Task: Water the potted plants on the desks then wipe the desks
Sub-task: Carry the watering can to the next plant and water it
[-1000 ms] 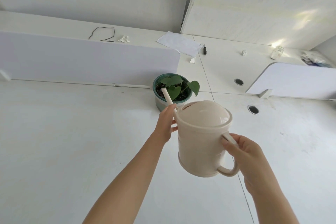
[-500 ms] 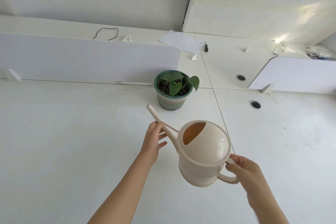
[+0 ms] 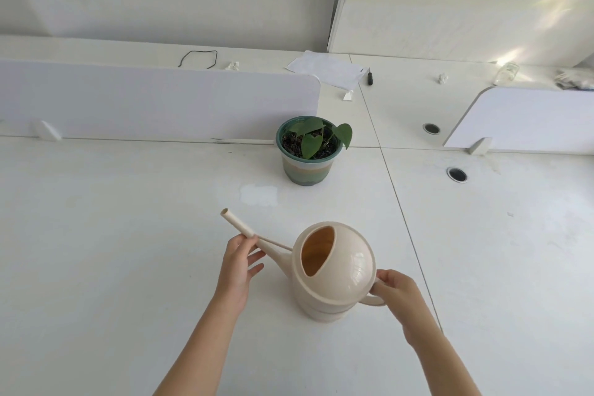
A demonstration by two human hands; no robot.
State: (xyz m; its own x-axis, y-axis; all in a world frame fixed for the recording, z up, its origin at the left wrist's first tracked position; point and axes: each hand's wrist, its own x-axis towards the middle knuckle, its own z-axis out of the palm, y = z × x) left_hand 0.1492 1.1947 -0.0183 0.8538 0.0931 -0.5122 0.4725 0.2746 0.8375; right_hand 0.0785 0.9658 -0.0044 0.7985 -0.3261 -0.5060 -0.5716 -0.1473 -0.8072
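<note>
White desk (image 3: 112, 251): watering can (image 3: 334, 270) gripped by right hand (image 3: 398, 296), spout steadied by left hand (image 3: 238, 267); potted plant (image 3: 310, 149) likely watered, wiping needed next.

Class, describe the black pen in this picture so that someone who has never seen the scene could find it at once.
Start at the potted plant by the end of the long white divider. Beyond it, on the far desk, lies a white sheet of paper. The pen lies just off that sheet's right edge: short, black, the only dark stick there.

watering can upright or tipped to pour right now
Upright: the watering can sits level, spout angled up, well short of the potted plant.
</note>
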